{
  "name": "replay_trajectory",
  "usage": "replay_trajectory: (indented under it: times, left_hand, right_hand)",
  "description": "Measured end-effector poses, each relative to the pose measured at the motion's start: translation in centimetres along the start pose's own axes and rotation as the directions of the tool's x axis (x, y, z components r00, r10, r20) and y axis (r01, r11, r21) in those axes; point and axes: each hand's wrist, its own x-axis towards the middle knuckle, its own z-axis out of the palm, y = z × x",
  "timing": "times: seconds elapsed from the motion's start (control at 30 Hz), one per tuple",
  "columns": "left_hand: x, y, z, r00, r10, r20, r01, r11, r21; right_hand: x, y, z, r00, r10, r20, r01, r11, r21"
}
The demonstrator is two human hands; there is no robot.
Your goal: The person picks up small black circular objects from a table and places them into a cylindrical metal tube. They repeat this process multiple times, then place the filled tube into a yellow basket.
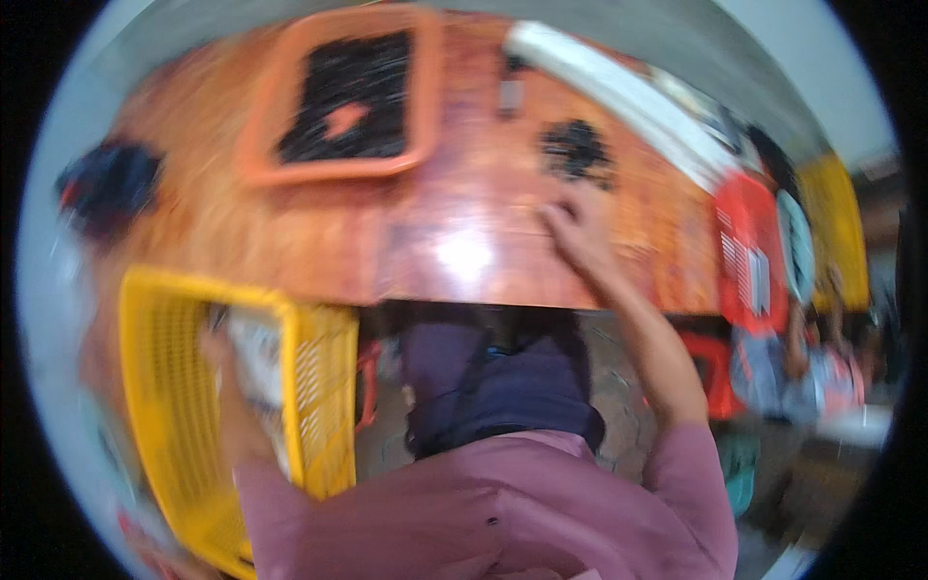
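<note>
- Black pieces (577, 153): heaped on wooden table (319, 242), just beyond right hand (577, 227), loosely curled, grip too blurred to judge.
- Left hand (218, 346): inside yellow crate (324, 396), near whitish contents (259, 362); grip likewise indiscernible.
- Farther out: orange basket (338, 174) with black contents (367, 87).

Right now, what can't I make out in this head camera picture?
All in the head view:
Left hand: blurred inside the yellow crate; its grip is unclear.
Right hand: blur hides whether its fingers hold anything.
Black pile: pieces too small and blurred to identify.
Orange basket: its black load is blurred and covers the floor.
White thing: partly hidden by the crate's wall.
</note>
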Motion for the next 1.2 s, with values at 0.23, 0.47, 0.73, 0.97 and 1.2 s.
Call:
replay_trajectory:
  times: [0.23, 0.47, 0.73, 0.97, 1.2]
  left_hand:
    - [-3.8, 12.0, -4.1, 0.987, -0.153, 0.043, 0.135, 0.948, 0.287]
    - [-3.3, 12.1, -6.1, 0.960, -0.137, 0.243, 0.089, 0.976, 0.201]
    - [-3.6, 10.4, -5.5, 0.894, -0.261, 0.363, 0.256, 0.965, 0.064]
    - [-5.6, 11.7, -7.6, 0.968, 0.151, 0.202, -0.186, 0.968, 0.168]
    - [-3.4, 10.1, -7.8, 0.677, 0.602, 0.423, -0.732, 0.615, 0.295]
  right_hand:
    - [-1.4, 3.7, -0.6, 0.998, -0.001, -0.056, 0.003, 0.999, 0.037]
    - [-0.6, 3.5, -0.9, 0.999, 0.030, 0.012, -0.030, 0.999, 0.010]
    - [-0.9, 3.5, -0.6, 1.000, -0.005, -0.009, 0.006, 1.000, 0.029]
    - [-1.1, 3.8, -0.6, 1.000, 0.015, -0.007, -0.015, 1.000, -0.005]
    - [-1.0, 3.6, -0.4, 1.000, 0.002, 0.002, -0.002, 1.000, -0.001]
